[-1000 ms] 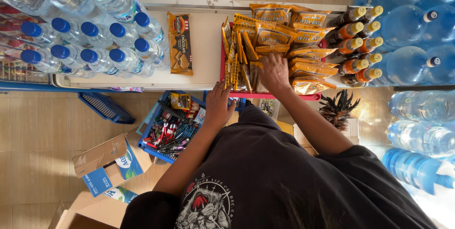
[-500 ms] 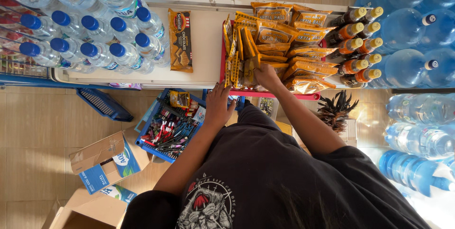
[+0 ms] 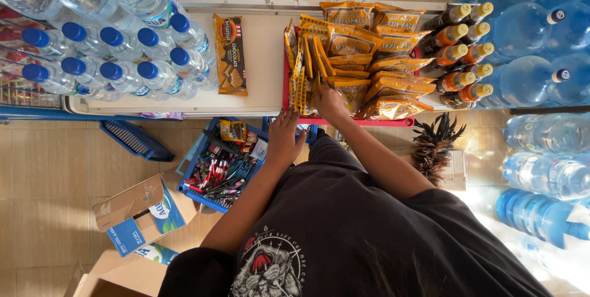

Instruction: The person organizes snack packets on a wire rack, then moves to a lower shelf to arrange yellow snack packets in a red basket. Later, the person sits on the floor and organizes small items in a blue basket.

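Note:
A red tray (image 3: 286, 88) on a white shelf (image 3: 264, 45) holds several orange snack packets (image 3: 369, 42), some lying flat and some standing upright at the tray's left side (image 3: 302, 66). My right hand (image 3: 330, 101) is at the tray's front. Its fingers are pushed in among the upright packets and closed on them. My left hand (image 3: 286, 137) rests with fingers spread on the shelf's front edge, just left of the tray's near corner, and holds nothing.
A brown biscuit packet (image 3: 230, 54) lies on the shelf beside blue-capped water bottles (image 3: 123, 57). Yellow-capped bottles (image 3: 461, 51) and large water jugs (image 3: 528, 45) stand to the right. On the floor below are a blue basket of small items (image 3: 224, 165), cardboard boxes (image 3: 138, 211) and a feather duster (image 3: 433, 143).
My right hand has drawn back from the flat packets in the tray's middle to the upright packets at its front left. My left hand stays at the shelf edge.

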